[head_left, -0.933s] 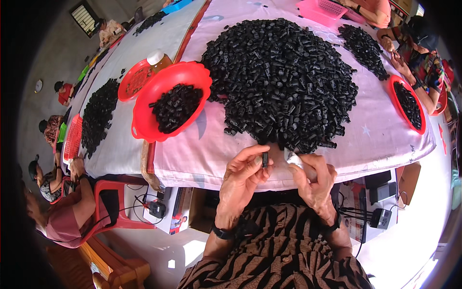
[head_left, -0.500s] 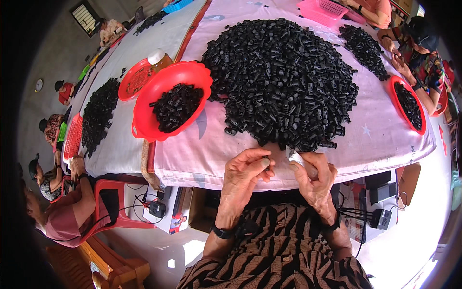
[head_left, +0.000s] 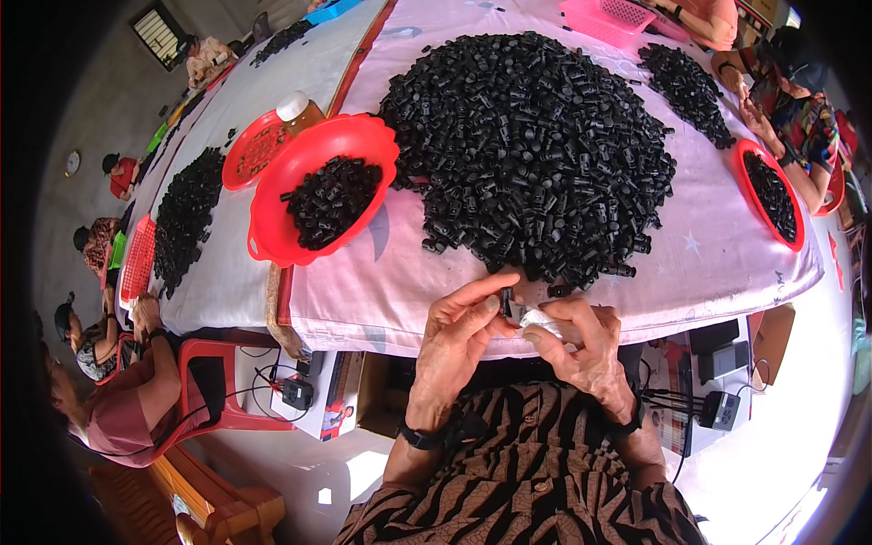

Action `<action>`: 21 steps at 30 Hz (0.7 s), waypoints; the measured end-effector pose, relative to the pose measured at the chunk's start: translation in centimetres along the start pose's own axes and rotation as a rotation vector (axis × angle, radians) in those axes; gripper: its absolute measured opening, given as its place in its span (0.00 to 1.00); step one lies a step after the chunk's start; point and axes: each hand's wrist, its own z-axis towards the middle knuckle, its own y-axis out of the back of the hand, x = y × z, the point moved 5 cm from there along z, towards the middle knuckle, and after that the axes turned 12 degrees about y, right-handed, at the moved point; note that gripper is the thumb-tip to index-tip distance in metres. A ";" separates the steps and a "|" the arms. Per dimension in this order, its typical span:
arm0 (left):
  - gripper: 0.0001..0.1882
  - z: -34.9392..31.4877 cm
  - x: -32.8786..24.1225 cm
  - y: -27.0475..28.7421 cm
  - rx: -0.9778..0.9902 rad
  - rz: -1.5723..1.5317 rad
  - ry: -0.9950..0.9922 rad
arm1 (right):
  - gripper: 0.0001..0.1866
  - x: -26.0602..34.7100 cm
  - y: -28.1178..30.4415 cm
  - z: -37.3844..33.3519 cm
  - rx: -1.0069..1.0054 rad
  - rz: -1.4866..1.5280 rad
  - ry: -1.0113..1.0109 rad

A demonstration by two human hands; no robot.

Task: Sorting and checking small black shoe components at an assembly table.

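Observation:
Near the table's front edge, my left hand pinches a small black plastic piece between thumb and fingers. My right hand is closed round a small tool wrapped in white, its thin tip touching or very near the black piece. What the tip is exactly is too small to tell. Just beyond both hands rises a big heap of black plastic pieces, short and cylindrical. A loose black piece lies at the heap's near edge, above my right hand.
Left of the heap, a red bowl holds more black pieces. Behind it are a red plate and a white-capped jar. Another red bowl stands at the right. Co-workers sit around the table, one at a red chair on my left.
My right hand has moved left, bringing the white-wrapped tool to the black piece in my left hand. That piece now shows more clearly. A loose piece now shows beside the heap.

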 end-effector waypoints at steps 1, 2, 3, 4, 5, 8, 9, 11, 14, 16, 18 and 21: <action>0.15 0.0 0.1 0.1 0.014 -0.009 0.003 | 0.16 0.1 0.0 0.0 0.005 -0.006 0.016; 0.15 0.0 0.1 0.1 0.014 -0.009 0.004 | 0.17 0.1 0.0 0.0 0.010 -0.013 0.032; 0.15 0.0 0.1 0.2 0.011 -0.012 0.003 | 0.17 0.2 0.0 0.1 0.011 -0.012 0.032; 0.15 -0.1 0.1 0.3 0.007 -0.015 0.002 | 0.16 0.4 0.0 0.2 0.021 -0.008 0.042; 0.15 -0.1 0.2 0.5 0.006 -0.015 0.002 | 0.16 0.5 -0.1 0.3 0.031 -0.004 0.052; 0.15 0.0 0.2 0.7 0.021 -0.038 0.018 | 0.15 0.6 -0.2 0.4 0.036 -0.020 0.065; 0.15 0.0 0.3 0.8 0.021 -0.039 0.027 | 0.15 0.7 -0.1 0.4 0.036 -0.019 0.064; 0.15 0.0 0.3 1.0 0.019 -0.041 0.037 | 0.15 1.0 0.0 0.6 0.044 -0.045 0.069; 0.15 0.1 0.4 1.0 0.019 -0.036 0.047 | 0.15 1.0 0.1 0.6 0.048 -0.055 0.070; 0.15 0.1 0.5 1.0 0.015 -0.041 0.046 | 0.15 1.1 0.1 0.7 0.049 -0.058 0.070; 0.14 0.1 0.5 0.9 0.005 -0.043 0.048 | 0.15 1.1 0.0 0.7 0.049 -0.061 0.071; 0.13 0.0 0.5 0.8 -0.008 -0.047 0.051 | 0.16 1.0 0.0 0.6 0.044 -0.062 0.068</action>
